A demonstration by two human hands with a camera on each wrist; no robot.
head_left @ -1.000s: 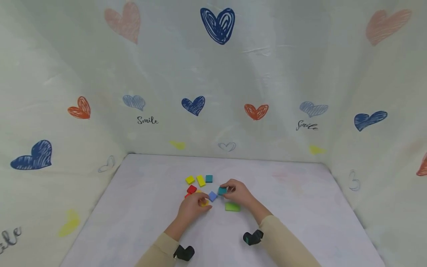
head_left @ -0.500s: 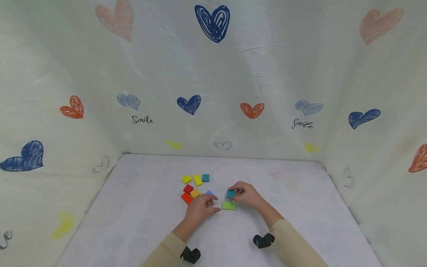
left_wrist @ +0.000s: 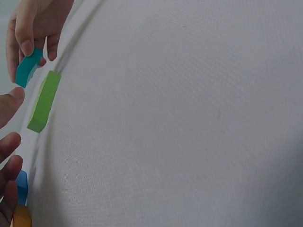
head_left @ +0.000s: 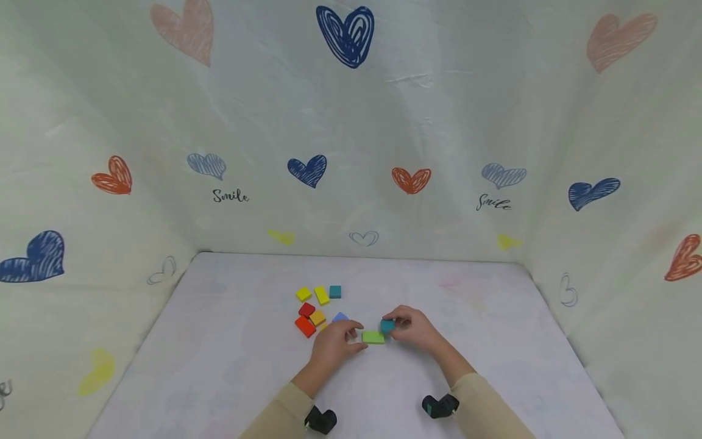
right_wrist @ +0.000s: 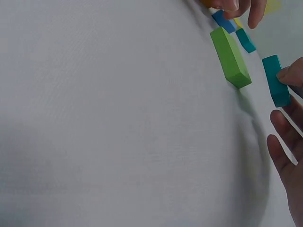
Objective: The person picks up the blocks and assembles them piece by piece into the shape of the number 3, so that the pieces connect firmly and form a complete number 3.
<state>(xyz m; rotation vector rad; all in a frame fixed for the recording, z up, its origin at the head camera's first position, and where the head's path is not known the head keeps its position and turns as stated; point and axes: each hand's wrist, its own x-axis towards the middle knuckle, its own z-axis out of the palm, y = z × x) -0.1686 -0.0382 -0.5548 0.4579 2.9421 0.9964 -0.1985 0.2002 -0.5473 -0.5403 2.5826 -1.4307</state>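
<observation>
My right hand (head_left: 417, 329) pinches a teal block (head_left: 387, 325) between thumb and fingers; in the right wrist view the teal block (right_wrist: 275, 81) is held clear of the other blocks. A bright green oblong block (head_left: 373, 338) lies on the table just left of it. The left hand (head_left: 334, 347) reaches towards the green block's left end, thumb and fingers spread with nothing between them. In the left wrist view its thumb (left_wrist: 10, 105) appears apart from the green block (left_wrist: 44, 101). A blue block (head_left: 340, 317) is partly hidden behind the left hand.
Left of the hands lie a red block (head_left: 305, 327), a dark red block (head_left: 307, 310) and an orange-yellow block (head_left: 317, 317). Farther back are two yellow blocks (head_left: 321, 296) and another teal block (head_left: 335, 292). A heart-printed curtain (head_left: 351, 122) stands behind the white table (head_left: 466, 292).
The right hand has carried the teal block rightward and nearer, to beside the green block. My left hand has shifted right, uncovering red and orange-yellow blocks. The head view has turned slightly right.
</observation>
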